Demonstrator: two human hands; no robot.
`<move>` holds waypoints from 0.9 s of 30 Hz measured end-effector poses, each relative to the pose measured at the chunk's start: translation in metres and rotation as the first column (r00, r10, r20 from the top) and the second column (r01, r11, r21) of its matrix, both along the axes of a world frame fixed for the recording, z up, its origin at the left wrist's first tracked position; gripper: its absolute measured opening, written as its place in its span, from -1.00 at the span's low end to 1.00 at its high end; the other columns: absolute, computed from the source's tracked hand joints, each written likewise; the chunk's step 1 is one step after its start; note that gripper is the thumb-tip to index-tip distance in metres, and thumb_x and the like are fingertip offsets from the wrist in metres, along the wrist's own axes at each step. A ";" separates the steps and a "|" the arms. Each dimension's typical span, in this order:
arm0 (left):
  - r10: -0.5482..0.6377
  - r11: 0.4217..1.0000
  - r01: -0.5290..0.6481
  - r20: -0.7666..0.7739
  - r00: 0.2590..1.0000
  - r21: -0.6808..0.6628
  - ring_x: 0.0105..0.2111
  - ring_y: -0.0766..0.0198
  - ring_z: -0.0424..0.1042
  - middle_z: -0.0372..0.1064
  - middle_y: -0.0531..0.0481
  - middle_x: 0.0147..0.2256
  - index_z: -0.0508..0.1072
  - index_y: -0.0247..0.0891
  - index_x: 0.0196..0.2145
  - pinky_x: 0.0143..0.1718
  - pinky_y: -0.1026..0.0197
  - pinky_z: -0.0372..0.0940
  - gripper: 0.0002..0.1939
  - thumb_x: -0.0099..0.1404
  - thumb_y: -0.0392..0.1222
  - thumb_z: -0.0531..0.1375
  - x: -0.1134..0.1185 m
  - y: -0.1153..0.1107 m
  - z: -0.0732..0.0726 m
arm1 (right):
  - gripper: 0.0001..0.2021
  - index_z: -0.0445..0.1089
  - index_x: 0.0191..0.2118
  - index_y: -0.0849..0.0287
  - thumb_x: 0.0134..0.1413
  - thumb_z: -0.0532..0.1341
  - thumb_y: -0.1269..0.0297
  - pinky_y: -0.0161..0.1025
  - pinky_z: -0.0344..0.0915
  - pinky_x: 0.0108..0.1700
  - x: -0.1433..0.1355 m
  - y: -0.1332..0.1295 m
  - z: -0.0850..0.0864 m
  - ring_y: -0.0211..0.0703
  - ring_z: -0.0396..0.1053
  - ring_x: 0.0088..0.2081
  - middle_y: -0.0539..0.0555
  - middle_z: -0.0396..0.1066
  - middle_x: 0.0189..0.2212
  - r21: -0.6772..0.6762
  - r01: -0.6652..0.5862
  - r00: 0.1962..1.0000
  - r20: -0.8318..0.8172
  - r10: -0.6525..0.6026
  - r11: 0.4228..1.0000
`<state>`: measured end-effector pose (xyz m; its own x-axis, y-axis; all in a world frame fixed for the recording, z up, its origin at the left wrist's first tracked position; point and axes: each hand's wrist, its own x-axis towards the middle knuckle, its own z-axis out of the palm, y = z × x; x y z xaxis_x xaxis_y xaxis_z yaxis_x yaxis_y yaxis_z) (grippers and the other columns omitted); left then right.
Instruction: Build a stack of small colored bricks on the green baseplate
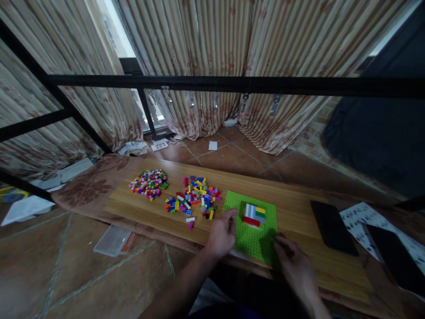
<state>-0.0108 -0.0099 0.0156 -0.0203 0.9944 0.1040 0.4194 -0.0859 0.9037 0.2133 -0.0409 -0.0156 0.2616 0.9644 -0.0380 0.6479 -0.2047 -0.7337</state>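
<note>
A green studded baseplate (242, 241) lies on the wooden board, with a small block of building bricks (254, 215) near its middle. White, light blue, yellow, green and red show on that block. My left hand (222, 235) is over the plate's left edge, its fingers loosely bent and apart, with nothing visible in them. At the plate's lower right edge is my right hand (295, 259), thumb and fingers closed at the rim. Left of the plate are a loose pile of bricks (199, 192) and a white brick (190, 219) lying apart.
A heap of tiny colourful pieces (149, 182) sits farther left on the wooden board (292, 195). To the right lie a black tablet-like slab (332, 226), a printed sheet (360, 217) and another dark device (396, 257). A black metal rail (212, 83) crosses behind.
</note>
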 end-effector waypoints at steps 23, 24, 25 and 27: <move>0.366 0.928 -0.355 -0.466 0.805 0.114 -0.18 0.14 0.41 0.42 -0.06 -0.19 0.37 -0.19 -0.07 -0.11 0.09 0.30 -0.73 0.26 -0.32 0.11 -0.104 -0.045 -0.022 | -0.73 0.40 -0.11 0.13 0.08 0.07 0.38 -0.06 0.29 -0.02 -0.161 0.035 0.017 -0.02 0.36 -0.11 0.13 0.43 -0.19 0.179 -0.602 0.793 0.252 0.555 0.778; 0.363 0.930 -0.348 -0.464 0.808 0.120 -0.19 0.15 0.41 0.43 -0.07 -0.19 0.37 -0.19 -0.07 -0.12 0.09 0.30 -0.74 0.27 -0.31 0.10 -0.104 -0.042 -0.023 | -0.74 0.40 -0.12 0.13 0.08 0.07 0.39 -0.07 0.28 -0.02 -0.166 0.038 0.016 -0.02 0.36 -0.11 0.13 0.42 -0.20 0.179 -0.618 0.780 0.264 0.568 0.765; 0.361 0.931 -0.342 -0.459 0.812 0.128 -0.20 0.16 0.41 0.43 -0.06 -0.20 0.37 -0.19 -0.07 -0.12 0.10 0.30 -0.75 0.28 -0.30 0.09 -0.104 -0.038 -0.024 | -0.74 0.40 -0.13 0.13 0.08 0.07 0.40 -0.09 0.28 -0.02 -0.169 0.040 0.016 -0.03 0.35 -0.11 0.13 0.43 -0.19 0.180 -0.634 0.767 0.267 0.583 0.752; 0.357 0.934 -0.329 -0.439 0.824 0.142 -0.21 0.18 0.41 0.44 -0.06 -0.20 0.36 -0.18 -0.07 -0.13 0.12 0.29 -0.75 0.29 -0.29 0.08 -0.103 -0.032 -0.026 | -0.74 0.40 -0.12 0.13 0.11 0.06 0.39 -0.13 0.28 -0.03 -0.175 0.048 0.016 -0.06 0.35 -0.11 0.11 0.43 -0.19 0.190 -0.660 0.748 0.255 0.612 0.727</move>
